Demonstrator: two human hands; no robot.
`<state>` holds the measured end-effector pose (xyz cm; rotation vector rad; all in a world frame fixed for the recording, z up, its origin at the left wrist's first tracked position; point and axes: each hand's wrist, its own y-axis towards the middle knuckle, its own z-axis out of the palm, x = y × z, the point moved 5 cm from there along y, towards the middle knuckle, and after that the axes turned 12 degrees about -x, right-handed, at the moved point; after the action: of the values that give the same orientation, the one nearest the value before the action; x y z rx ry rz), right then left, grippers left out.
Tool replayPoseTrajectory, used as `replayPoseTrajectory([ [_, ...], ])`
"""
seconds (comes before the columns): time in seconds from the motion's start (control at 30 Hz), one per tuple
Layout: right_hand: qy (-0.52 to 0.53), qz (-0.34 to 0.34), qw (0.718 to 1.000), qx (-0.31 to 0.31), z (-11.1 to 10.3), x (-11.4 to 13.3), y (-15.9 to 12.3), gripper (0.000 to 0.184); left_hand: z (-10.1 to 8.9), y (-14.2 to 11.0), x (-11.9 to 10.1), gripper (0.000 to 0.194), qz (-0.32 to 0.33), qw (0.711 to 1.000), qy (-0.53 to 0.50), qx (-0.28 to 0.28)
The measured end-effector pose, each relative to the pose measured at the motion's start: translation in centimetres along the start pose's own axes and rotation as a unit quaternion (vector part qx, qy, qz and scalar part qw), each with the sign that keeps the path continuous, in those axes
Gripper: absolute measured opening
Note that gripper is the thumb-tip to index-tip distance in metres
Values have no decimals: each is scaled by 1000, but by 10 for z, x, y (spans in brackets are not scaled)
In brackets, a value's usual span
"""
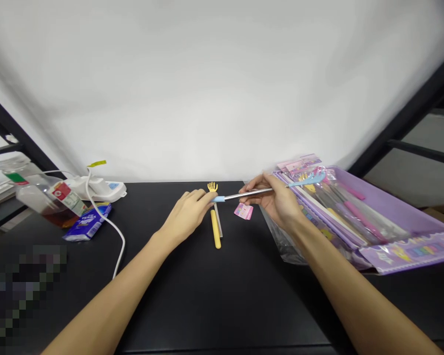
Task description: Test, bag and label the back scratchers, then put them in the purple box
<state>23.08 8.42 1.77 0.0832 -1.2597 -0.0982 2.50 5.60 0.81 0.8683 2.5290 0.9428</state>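
Metal back scratcher [249, 194] with blue ends is held in the air across both hands, passing over the yellow back scratcher [215, 229] that lies on the black desk [170, 305]. The right hand [276, 199] has its fingers [261, 193] clenched around the shaft. The left hand [187, 214] comes in from the other side, its fingertips [209, 195] at the blue cap; I cannot tell how firmly they grip.

Just right of the yellow back scratcher lies a pink tag [243, 211]. Farther right, a purple tray [388, 207] full of packaged pink items takes up that end of the desk, with a clear plastic bag [284, 246] at its near side. The blue curved end of the held scratcher overlaps the tray in view.

Well left of the yellow back scratcher are a bottle [44, 199], a blue packet [88, 222], a white power strip [96, 187] and a white cable [107, 227]. Open black desktop runs from the yellow back scratcher toward the near edge, under the forearms. A white backdrop [222, 88] rises behind the far edge.
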Motion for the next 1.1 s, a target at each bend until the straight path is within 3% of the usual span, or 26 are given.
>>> replayPoseTrajectory([
  [0.1, -48, -25, 999, 3, -3, -1, 1, 48, -3, 0, -4, 29, 51, 997, 55, -7],
  [0.2, -64, -27, 998, -2, -6, -4, 1, 52, -4, 0, -6, 30, 62, 996, 63, -11],
  [0.53, -59, -33, 996, 52, 7, -7, -8, 46, -25, 4, -1, 37, -15, 1000, 12, -22],
  [0.73, -102, -54, 989, 96, 17, -17, -19, 50, -25, 5, -9, 31, -21, 991, -126, 49],
  [0.9, -171, -71, 974, 130, 26, -17, -27, 53, -20, 6, -22, 37, -75, 945, -282, 150],
  [1.0, -190, -49, 975, 104, 22, -9, -21, 41, -19, 8, -15, 36, -91, 953, -266, 114],
  [1.1, -99, -22, 995, 5, 4, 4, -7, 26, -22, 9, 4, 29, -94, 976, -194, 18],
])
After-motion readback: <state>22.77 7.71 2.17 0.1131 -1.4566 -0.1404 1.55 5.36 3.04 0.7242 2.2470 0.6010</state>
